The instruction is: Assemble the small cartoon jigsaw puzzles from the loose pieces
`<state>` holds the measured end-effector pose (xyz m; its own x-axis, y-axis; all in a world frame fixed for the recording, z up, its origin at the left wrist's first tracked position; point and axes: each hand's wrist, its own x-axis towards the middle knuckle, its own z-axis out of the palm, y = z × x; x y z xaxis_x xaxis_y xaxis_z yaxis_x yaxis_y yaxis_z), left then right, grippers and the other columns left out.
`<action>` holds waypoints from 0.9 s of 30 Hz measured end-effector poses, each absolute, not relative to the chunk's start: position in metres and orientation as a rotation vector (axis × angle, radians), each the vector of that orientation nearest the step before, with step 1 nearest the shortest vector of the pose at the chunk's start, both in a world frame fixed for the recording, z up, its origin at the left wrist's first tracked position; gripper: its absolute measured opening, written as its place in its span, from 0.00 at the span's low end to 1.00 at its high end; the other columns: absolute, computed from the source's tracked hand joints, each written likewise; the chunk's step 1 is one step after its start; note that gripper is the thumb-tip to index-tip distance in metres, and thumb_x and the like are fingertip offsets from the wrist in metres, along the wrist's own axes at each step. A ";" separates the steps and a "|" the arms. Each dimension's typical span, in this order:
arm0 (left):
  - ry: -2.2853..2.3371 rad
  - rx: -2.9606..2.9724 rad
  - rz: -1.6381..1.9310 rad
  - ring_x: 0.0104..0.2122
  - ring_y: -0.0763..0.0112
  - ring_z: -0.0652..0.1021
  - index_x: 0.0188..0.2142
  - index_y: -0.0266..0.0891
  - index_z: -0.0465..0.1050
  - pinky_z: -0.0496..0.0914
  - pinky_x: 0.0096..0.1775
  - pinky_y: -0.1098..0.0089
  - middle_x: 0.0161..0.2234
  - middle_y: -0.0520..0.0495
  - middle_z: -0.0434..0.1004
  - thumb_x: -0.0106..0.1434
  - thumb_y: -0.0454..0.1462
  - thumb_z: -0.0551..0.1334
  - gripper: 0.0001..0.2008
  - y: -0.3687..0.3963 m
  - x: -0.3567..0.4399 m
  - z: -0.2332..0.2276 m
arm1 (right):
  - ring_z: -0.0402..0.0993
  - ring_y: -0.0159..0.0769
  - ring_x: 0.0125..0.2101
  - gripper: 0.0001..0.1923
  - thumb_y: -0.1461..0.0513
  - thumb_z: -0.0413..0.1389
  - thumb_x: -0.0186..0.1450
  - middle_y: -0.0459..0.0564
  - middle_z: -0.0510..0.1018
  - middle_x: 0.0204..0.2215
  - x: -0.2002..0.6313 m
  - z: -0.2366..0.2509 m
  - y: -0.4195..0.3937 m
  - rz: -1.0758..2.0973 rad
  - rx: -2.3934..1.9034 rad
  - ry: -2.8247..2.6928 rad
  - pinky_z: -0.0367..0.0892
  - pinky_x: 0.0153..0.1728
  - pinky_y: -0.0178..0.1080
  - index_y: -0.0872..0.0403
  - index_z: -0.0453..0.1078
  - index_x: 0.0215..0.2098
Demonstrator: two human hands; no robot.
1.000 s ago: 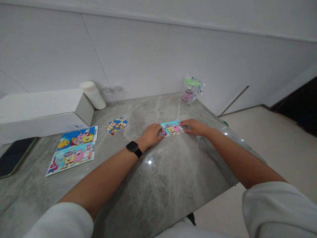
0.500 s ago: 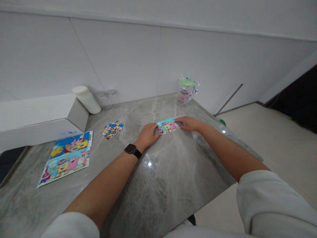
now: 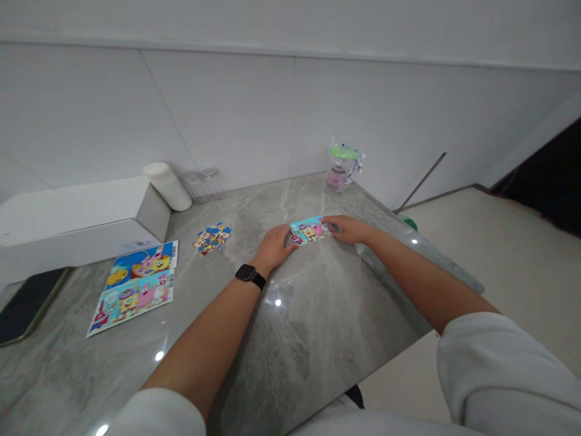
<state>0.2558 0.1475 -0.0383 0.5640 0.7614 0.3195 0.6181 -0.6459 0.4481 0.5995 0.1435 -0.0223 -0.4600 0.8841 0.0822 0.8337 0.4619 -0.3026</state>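
A small assembled cartoon puzzle (image 3: 310,230) lies flat on the grey marble table (image 3: 295,339). My left hand (image 3: 273,247), with a black watch on its wrist, rests at the puzzle's left end, fingers on its edge. At the puzzle's right end sits my right hand (image 3: 348,229), fingertips pressing on that edge. Both hands lie flat against the table on either side of the puzzle.
A pile of loose puzzle pieces (image 3: 212,237) lies to the left. Two printed cartoon sheets (image 3: 135,285) sit further left, near a white box (image 3: 77,225) and a dark phone (image 3: 25,298). A white cylinder (image 3: 167,186), clear jars (image 3: 202,183) and a green-lidded bagged cup (image 3: 343,166) stand by the wall.
My hands stay at the two ends of the small puzzle. The view has shifted slightly; nothing on the table has visibly moved.
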 end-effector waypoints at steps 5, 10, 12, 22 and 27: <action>1.131 2.494 0.725 0.65 0.52 0.73 0.63 0.40 0.68 0.68 0.67 0.48 0.64 0.35 0.73 0.68 0.44 0.67 0.27 0.142 0.249 -0.036 | 0.70 0.52 0.66 0.31 0.59 0.58 0.67 0.63 0.73 0.67 0.591 -0.016 0.135 0.211 -1.475 -2.397 0.63 0.68 0.58 0.54 0.68 0.68; 1.075 2.483 0.736 0.66 0.53 0.71 0.67 0.40 0.64 0.67 0.68 0.49 0.66 0.35 0.70 0.69 0.42 0.66 0.29 0.122 0.228 -0.033 | 0.69 0.52 0.66 0.28 0.61 0.56 0.68 0.61 0.75 0.64 0.555 0.007 0.120 0.071 -1.389 -2.327 0.61 0.68 0.60 0.52 0.69 0.66; 1.050 2.477 0.726 0.67 0.54 0.71 0.69 0.40 0.62 0.67 0.68 0.50 0.67 0.35 0.69 0.70 0.41 0.65 0.31 0.110 0.215 -0.033 | 0.70 0.51 0.64 0.26 0.61 0.55 0.69 0.60 0.76 0.63 0.531 0.013 0.114 0.057 -1.312 -2.314 0.62 0.68 0.59 0.52 0.70 0.65; 1.094 2.665 0.649 0.60 0.57 0.76 0.65 0.42 0.67 0.71 0.63 0.54 0.60 0.38 0.76 0.74 0.33 0.56 0.21 0.045 0.127 -0.030 | 0.72 0.48 0.61 0.20 0.65 0.57 0.68 0.57 0.77 0.59 0.385 -0.017 0.091 0.239 -0.985 -2.459 0.67 0.64 0.57 0.46 0.75 0.57; 1.095 2.800 0.574 0.58 0.56 0.76 0.62 0.45 0.70 0.69 0.63 0.53 0.55 0.41 0.78 0.74 0.33 0.55 0.19 0.018 0.100 -0.019 | 0.73 0.49 0.58 0.20 0.68 0.55 0.67 0.58 0.78 0.56 0.324 -0.031 0.088 0.252 -0.914 -2.522 0.68 0.63 0.55 0.49 0.76 0.55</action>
